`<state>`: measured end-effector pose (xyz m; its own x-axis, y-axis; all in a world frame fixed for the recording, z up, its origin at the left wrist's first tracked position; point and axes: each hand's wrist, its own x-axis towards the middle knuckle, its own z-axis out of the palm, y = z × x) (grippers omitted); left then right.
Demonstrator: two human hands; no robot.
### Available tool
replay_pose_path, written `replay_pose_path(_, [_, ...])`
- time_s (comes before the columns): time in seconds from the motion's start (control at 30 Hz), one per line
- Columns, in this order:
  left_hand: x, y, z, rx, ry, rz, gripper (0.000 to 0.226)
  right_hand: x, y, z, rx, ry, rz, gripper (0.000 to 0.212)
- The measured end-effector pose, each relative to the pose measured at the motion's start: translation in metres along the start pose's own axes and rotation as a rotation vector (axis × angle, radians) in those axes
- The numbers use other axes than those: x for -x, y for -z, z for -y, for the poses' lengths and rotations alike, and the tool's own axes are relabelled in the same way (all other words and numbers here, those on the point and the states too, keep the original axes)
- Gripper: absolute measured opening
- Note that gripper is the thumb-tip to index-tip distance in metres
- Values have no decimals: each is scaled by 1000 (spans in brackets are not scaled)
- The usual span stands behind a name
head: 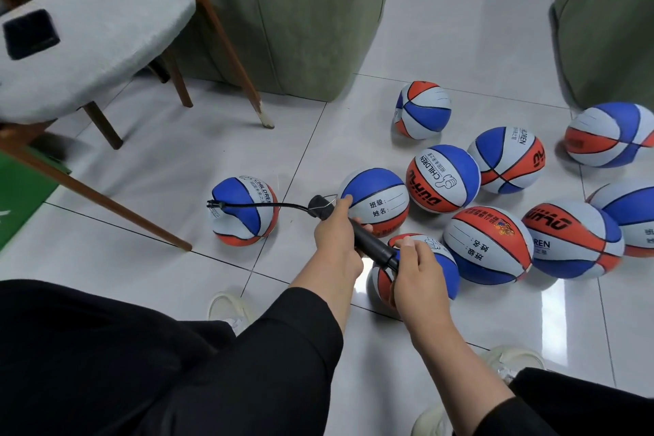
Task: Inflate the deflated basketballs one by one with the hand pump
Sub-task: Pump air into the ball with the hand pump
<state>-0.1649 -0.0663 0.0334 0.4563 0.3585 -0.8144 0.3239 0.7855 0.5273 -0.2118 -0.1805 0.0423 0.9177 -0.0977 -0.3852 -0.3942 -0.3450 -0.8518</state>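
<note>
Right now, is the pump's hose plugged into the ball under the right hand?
No, the hose runs left to the lone dented ball near the chair leg.

Left hand (pixel 334 234) grips the black hand pump (pixel 371 244) barrel; right hand (pixel 417 272) holds its handle end. Hose (pixel 262 205) runs left of the hands to a deflated basketball (pixel 244 211).

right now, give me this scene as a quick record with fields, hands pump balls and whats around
left hand: grips the barrel of the black hand pump
right hand: grips the pump's handle end
hose: black, runs left to the lone dented ball
other balls: cluster of blue, white and orange basketballs on the right
floor: white tiles
nearby: grey chair, green sofa
</note>
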Motion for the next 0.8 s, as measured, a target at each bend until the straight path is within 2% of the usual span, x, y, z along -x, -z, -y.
replay_pose_path(0.13, [0, 0, -4, -7, -44, -43, 4, 4, -1, 1, 1, 37, 21, 28])
replay_pose_path(0.27, [-14, 6, -24, 37, -44, -65, 8, 6, 4, 2, -12, 40, 5, 27])
replay_pose_path(0.33, [-15, 6, -29, 7, -44, -8, 22, 5, 7, 2, -2, 42, 3, 28])
replay_pose_path(0.43, [-9, 2, -27, 20, -37, 86, 67, 3, 6, 1, 1, 40, -8, 31])
replay_pose_path(0.5, [-7, 2, -27, 96, -17, 80, 91, 2, 5, 0, 12, 38, -9, 31])
replay_pose_path(0.53, [-7, 4, -29, 135, -7, 55, 95, 2, 5, -1, 21, 39, -4, 31])
replay_pose_path(0.6, [-10, 8, -32, 174, 5, 9, 85, 3, 5, -1, 36, 43, 8, 28])
replay_pose_path(0.73, [-16, 12, -27, 105, -37, -12, 26, 4, 6, 1, 34, 50, 17, 27])
replay_pose_path(0.8, [-16, 14, -24, 115, -59, 16, 19, 4, 4, 2, 35, 67, 10, 27])
